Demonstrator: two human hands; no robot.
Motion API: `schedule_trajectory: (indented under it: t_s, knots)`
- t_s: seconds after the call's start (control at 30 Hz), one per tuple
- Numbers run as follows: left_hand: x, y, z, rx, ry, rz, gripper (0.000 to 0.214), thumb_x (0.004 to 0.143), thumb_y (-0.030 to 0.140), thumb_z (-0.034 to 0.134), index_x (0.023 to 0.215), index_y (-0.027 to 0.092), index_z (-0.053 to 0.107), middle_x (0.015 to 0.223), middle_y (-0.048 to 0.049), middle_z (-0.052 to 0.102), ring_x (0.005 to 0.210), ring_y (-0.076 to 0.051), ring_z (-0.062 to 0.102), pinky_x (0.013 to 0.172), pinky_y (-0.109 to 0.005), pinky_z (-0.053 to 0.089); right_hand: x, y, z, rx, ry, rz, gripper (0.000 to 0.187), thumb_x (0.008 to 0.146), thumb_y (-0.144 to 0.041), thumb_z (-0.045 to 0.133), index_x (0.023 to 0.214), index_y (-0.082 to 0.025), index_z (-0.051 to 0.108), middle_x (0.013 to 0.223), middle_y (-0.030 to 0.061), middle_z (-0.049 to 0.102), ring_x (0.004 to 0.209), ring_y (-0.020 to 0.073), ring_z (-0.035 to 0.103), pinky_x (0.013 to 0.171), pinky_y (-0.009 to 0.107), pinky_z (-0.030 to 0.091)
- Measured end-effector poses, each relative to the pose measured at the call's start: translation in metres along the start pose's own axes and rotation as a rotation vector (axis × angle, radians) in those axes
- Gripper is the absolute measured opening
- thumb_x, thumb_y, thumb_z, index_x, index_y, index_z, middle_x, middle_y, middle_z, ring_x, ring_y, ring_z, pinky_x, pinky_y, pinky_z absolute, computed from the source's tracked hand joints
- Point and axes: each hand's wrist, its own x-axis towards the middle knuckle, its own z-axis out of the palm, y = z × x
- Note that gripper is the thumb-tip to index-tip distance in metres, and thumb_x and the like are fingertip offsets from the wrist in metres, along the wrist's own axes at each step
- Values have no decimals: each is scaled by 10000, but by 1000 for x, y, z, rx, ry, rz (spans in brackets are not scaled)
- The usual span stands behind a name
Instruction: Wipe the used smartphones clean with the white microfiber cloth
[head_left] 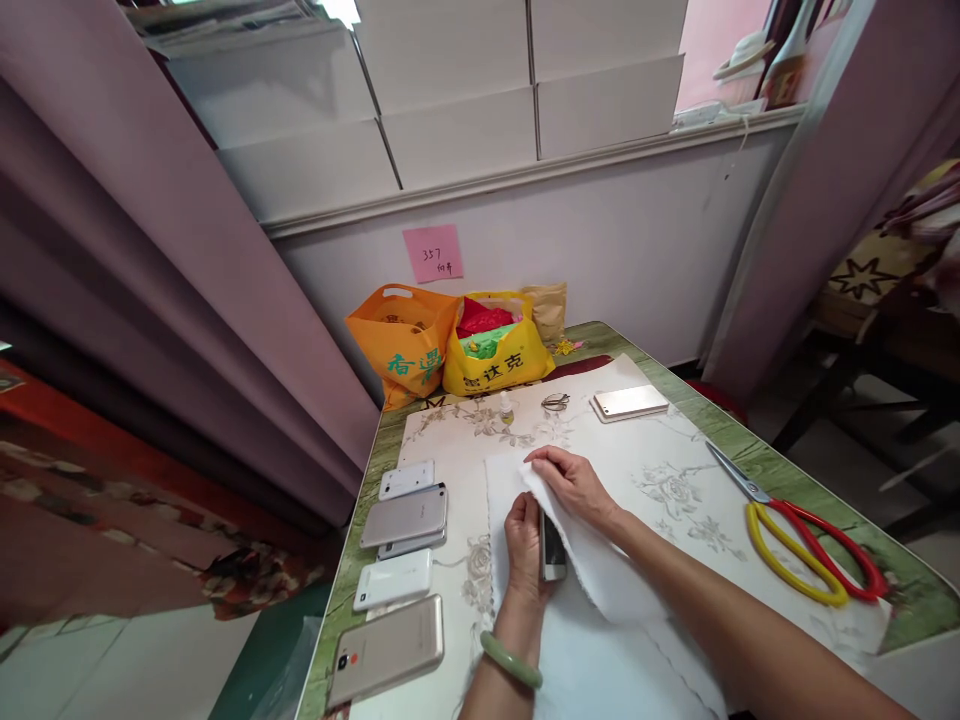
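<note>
My left hand [523, 548], with a green bangle [511, 660] at the wrist, grips a phone [553, 548] by its edge and holds it upright on a white cloth [600, 660]. My right hand [574, 484] pinches a fold of that cloth and drapes it over the phone's top. Both hands are closed. The cloth lies on a floral table mat [675, 470].
Several phones [405, 515] lie face down in a row along the table's left edge. Another phone [628, 402] lies at the back. Red and yellow scissors [802, 535] lie at the right. Orange [403, 345] and yellow bags [496, 350] stand against the wall. A small bottle [507, 408] is near them.
</note>
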Motion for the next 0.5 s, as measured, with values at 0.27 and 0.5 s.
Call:
schedule_trajectory:
  t_s: [0.27,0.5]
  knots:
    - [-5,5,5,-8,-1,4,336,724,482,757,790,174,639,710,11,617,658,-122,549,671,-240,460,-21,25,15,-84,78,115,465,998,-460,313,1215,-220,648,1181,63,694,1115,229,632,1000,374,476]
    - [-4,5,1,-118,37,-29,316,710,456,757,854,182,697,882,-66,708,833,-196,637,796,-307,500,-57,23,34,-361,-17,-146,596,1035,-373,258,1578,-227,62,1625,92,169,1492,242,155,1202,523,193]
